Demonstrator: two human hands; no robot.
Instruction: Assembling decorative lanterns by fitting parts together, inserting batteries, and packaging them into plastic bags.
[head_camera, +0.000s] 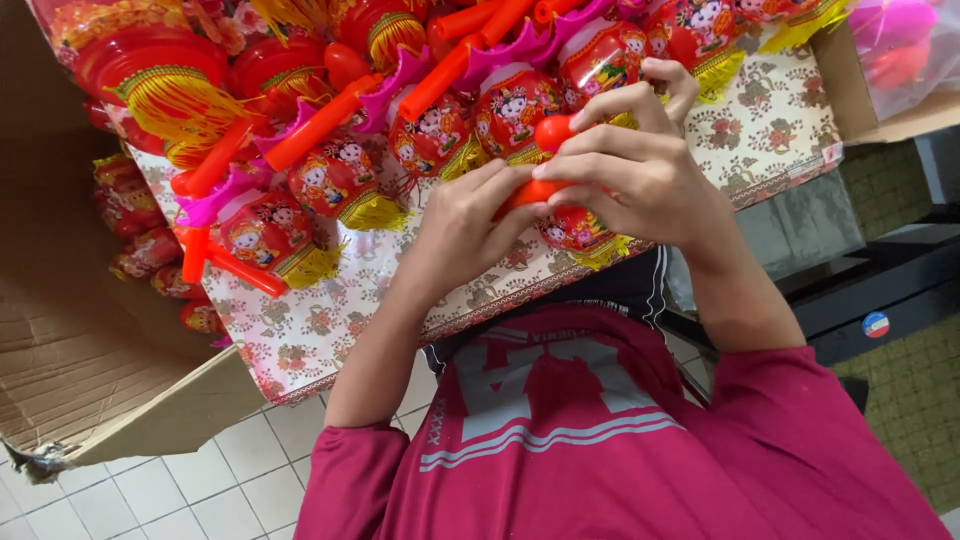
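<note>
- Cardboard box (90, 330) at left, toy lanterns (330, 175) in rows on the patterned table (300, 340)
- Left hand (465, 225) fingers clamped on orange handle (535, 190)
- Right hand (640, 175) fingers pinching its rounded tip; could slip, snapping the thin plastic

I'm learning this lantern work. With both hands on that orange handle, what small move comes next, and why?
Probably lay it in the row: both hands, left hand and right hand, grip the orange handle above its lantern, and finished lanterns lie alongside.
</note>
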